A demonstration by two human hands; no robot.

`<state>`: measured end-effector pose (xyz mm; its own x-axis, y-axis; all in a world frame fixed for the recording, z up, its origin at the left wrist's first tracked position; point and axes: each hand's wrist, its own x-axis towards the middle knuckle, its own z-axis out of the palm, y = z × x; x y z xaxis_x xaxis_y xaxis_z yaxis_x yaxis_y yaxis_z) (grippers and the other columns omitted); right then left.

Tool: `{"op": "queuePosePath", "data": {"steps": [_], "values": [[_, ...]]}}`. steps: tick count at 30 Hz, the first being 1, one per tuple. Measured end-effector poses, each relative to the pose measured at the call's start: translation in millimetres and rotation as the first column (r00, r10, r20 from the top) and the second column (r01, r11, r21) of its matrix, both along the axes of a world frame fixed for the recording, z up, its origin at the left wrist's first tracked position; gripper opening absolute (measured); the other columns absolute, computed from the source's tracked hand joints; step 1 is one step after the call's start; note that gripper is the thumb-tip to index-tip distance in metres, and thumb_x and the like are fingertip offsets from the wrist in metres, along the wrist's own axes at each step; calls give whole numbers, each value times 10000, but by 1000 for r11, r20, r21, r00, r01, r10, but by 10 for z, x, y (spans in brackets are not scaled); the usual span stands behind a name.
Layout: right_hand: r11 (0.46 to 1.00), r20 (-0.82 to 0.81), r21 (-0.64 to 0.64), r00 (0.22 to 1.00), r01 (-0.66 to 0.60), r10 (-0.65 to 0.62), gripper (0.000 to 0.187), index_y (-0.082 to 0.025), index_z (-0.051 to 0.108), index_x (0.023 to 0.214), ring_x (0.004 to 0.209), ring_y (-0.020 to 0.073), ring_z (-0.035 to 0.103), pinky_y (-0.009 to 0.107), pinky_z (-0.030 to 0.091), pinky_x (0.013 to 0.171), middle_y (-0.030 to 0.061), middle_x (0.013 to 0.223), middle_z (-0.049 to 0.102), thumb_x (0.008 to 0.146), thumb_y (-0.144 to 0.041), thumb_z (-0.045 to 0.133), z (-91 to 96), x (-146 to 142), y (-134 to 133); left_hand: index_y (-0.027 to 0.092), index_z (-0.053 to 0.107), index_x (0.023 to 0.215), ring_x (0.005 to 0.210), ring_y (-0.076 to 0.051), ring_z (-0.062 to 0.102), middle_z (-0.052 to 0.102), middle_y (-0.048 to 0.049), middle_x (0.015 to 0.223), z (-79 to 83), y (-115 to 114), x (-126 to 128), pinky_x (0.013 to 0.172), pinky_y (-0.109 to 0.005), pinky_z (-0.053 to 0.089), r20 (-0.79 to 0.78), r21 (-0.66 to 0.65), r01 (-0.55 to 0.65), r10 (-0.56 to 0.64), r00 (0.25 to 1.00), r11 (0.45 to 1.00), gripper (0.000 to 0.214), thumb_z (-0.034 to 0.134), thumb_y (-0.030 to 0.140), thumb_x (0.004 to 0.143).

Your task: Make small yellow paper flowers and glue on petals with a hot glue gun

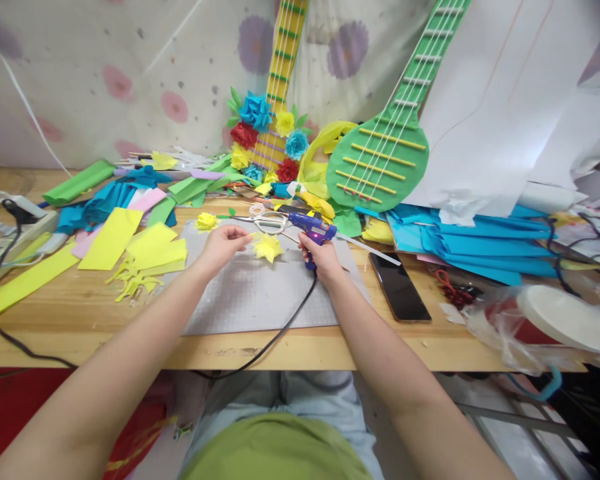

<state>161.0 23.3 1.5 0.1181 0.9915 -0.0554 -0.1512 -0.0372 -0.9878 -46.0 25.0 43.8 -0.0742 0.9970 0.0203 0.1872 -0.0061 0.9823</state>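
Crinkled clear plastic bag (485,321) around round red-and-white tub (563,317), far right on wooden table (420,350). Person's right hand (323,258) wrapped round blue plastic glue gun (310,225), slim white stick (373,250) jutting from rear. Star-shaped yellow paper flower (268,248) over grey gridded mat (265,300), just beside left hand (223,247); fingertips nearly together, pinch cannot be told.

Left hand (224,248): fingertips at yellow paper flower (269,249), grip unclear
Right hand (324,256): gripping blue glue gun (311,225)
Phone (401,288): just right of grey mat (253,303)
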Motion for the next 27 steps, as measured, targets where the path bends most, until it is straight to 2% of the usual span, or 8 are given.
{"op": "queuePosePath", "data": {"steps": [5,9,15,19,27], "values": [[1000,-32,7,999,-10,10,322,-161,545,607,380,46,393,198,318,356,-25,510,524,571,-443,696,-9,6,4,167,635,621,492,-86,491,583,-7,569,45,76,-16,456,-207,437,-124,-72,139,-147,981,988,134,701,268,563],[1000,-44,-5,999,1,-1,326,-158,559,635,391,44,404,188,328,354,-20,542,549,558,-436,711,-11,6,6,166,614,630,480,-87,481,580,-12,567,20,185,-33,425,-202,396,-216,-60,222,-230,949,973,123,691,246,577],[1000,-41,-17,999,2,-2,326,-156,553,614,376,39,401,175,320,337,-35,509,534,562,-437,711,-22,8,18,163,536,758,528,-88,502,559,19,600,-11,211,-27,456,-208,427,-219,-63,297,-303,927,953,232,671,279,609],[1000,-43,-16,999,-4,3,318,-155,562,612,372,37,401,171,320,336,-40,498,532,562,-432,712,-33,6,24,148,554,832,563,-91,518,583,4,645,-20,188,-40,486,-215,427,-232,-64,301,-307,923,951,293,665,312,616],[1000,-49,17,999,-12,13,310,-157,562,616,376,41,403,180,325,340,-31,520,553,566,-424,711,-60,7,30,148,534,710,515,-81,464,527,14,591,-99,243,-64,491,-229,404,-283,20,304,-287,915,952,243,652,340,619]]}}
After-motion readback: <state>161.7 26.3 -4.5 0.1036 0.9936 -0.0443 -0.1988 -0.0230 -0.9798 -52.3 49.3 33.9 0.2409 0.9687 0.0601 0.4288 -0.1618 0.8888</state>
